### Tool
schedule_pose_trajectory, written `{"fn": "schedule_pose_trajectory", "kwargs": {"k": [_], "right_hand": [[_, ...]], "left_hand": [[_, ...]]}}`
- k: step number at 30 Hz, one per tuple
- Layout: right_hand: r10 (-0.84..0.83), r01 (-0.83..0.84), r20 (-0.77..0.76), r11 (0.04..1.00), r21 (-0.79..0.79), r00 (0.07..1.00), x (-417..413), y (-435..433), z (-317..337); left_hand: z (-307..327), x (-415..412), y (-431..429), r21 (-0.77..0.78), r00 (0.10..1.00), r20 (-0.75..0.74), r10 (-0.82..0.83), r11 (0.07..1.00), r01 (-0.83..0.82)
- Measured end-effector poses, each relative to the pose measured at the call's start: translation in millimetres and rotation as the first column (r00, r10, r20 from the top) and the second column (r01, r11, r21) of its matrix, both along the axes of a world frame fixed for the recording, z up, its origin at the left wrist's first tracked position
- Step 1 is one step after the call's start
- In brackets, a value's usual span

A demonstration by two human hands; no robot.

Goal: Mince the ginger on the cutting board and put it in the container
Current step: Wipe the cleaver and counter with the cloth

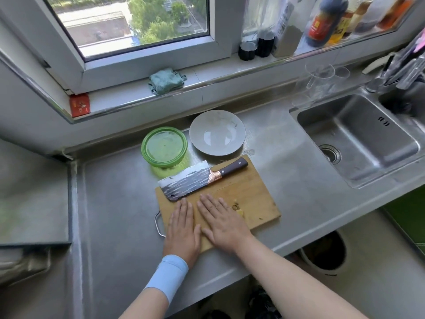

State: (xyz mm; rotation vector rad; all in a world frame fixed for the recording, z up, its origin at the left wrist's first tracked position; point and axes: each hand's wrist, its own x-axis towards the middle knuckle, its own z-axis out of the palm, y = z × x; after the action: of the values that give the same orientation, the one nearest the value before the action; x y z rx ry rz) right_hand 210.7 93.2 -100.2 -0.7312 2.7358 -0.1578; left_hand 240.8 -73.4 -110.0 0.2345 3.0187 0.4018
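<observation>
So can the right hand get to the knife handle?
Probably yes. The right hand lies flat on the cutting board, holding nothing, and the knife handle lies just beyond it with bare board between.

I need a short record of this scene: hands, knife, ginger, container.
left hand: flat on the rectangular wooden cutting board, holding nothing
right hand: flat on the board beside it, holding nothing
knife: steel cleaver with dark handle, lying on the board's far side, untouched
ginger: small yellow ginger pieces on the board, by the right hand
container: round green plastic container behind the board
</observation>
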Motion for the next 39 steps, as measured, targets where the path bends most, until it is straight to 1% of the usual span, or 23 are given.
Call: {"fn": "schedule_pose_trajectory", "kwargs": {"k": [2, 3, 6, 7, 8, 10, 11, 12, 13, 15, 16, 17, 19, 21, 23, 25, 28, 31, 33, 34, 36, 37, 39], "right_hand": [[-0.044, 0.044, -0.012, 0.998, 0.042, 0.999, -2, 16, 1], [-0.095, 0.096, -0.022, 0.994, 0.06, 0.995, -2, 27, 2], [-0.26, 0.268, -0.091, 0.959, 0.093, 0.961, -8, 66, 1], [-0.29, 0.3, -0.1, 0.948, 0.103, 0.952, -10, 77, 2], [-0.297, 0.308, -0.106, 0.944, 0.115, 0.949, -10, 86, 2], [-0.31, 0.317, -0.077, 0.942, 0.107, 0.948, -12, 93, 4], [-0.324, 0.329, -0.07, 0.94, 0.092, 0.944, -12, 90, 6], [-0.32, 0.329, -0.106, 0.942, 0.073, 0.941, -11, 85, 7], [-0.304, 0.314, -0.153, 0.948, 0.046, 0.94, -9, 78, 9], [-0.239, 0.242, -0.146, 0.97, 0.004, 0.96, -5, 56, 8], [-0.182, 0.18, -0.13, 0.983, -0.026, 0.975, -2, 41, 7], [-0.125, 0.119, -0.11, 0.991, -0.054, 0.986, 3, 26, 5], [-0.018, 0.014, -0.072, 0.998, -0.057, 0.997, 12, 3, 6], [0.051, -0.051, -0.074, 0.999, 0.002, 0.996, 18, -2, 3], [0.048, -0.043, -0.077, 0.997, 0.068, 0.996, 17, 11, 2], [-0.024, 0.034, -0.081, 0.993, 0.117, 0.996, 13, 34, 1], [-0.158, 0.171, -0.088, 0.972, 0.16, 0.983, 7, 79, 7], [-0.22, 0.243, -0.133, 0.953, 0.184, 0.966, 0, 108, 13], [-0.238, 0.258, -0.137, 0.953, 0.161, 0.962, -4, 106, 16], [-0.221, 0.237, -0.12, 0.961, 0.146, 0.968, -2, 101, 15], [-0.137, 0.148, -0.09, 0.981, 0.129, 0.986, 2, 91, 12], [-0.104, 0.115, -0.09, 0.986, 0.122, 0.99, 4, 90, 9], [-0.095, 0.104, -0.086, 0.989, 0.108, 0.992, 3, 102, 7]], "left_hand": [[2, -1, 14, -0.017, 1.0, 0.025, 0.006, 1.0, -0.005], [3, -1, 23, -0.017, 0.999, 0.036, -0.013, 1.0, 0.014], [1, -4, 51, -0.022, 0.971, 0.047, -0.234, 0.972, 0.235], [0, -7, 61, -0.027, 0.961, 0.053, -0.272, 0.962, 0.273], [1, -10, 68, -0.021, 0.959, 0.073, -0.275, 0.96, 0.278], [4, -15, 76, 0.026, 0.958, 0.051, -0.284, 0.959, 0.283], [6, -17, 75, 0.075, 0.953, 0.024, -0.301, 0.951, 0.299], [10, -18, 71, 0.138, 0.95, 0.036, -0.31, 0.943, 0.303], [14, -19, 66, 0.183, 0.957, 0.034, -0.288, 0.943, 0.278], [15, -16, 49, 0.193, 0.989, -0.034, -0.145, 0.97, 0.149], [13, -13, 39, 0.172, 0.997, -0.043, -0.056, 0.983, 0.063], [10, -8, 31, 0.145, 1.0, -0.019, 0.02, 0.989, -0.017], [5, 5, 18, 0.053, 0.996, 0.025, 0.089, 0.994, -0.09], [0, 16, 14, -0.038, 0.993, 0.08, 0.089, 0.996, -0.086], [-1, 19, 18, -0.075, 0.991, 0.112, 0.071, 0.995, -0.063], [0, 19, 28, -0.085, 0.992, 0.119, 0.045, 0.996, -0.035], [0, 14, 54, -0.075, 0.992, 0.115, -0.047, 0.996, 0.055], [1, 4, 81, -0.075, 0.984, 0.113, -0.136, 0.987, 0.145], [5, -1, 89, -0.08, 0.981, 0.083, -0.176, 0.98, 0.183], [7, -3, 89, -0.075, 0.985, 0.062, -0.162, 0.983, 0.167], [9, -5, 88, -0.07, 0.997, 0.055, -0.053, 0.996, 0.057], [10, -4, 89, -0.079, 0.997, 0.071, 0.002, 0.997, 0.004], [7, -2, 98, -0.11, 0.993, 0.113, 0.043, 0.993, -0.031]]}}
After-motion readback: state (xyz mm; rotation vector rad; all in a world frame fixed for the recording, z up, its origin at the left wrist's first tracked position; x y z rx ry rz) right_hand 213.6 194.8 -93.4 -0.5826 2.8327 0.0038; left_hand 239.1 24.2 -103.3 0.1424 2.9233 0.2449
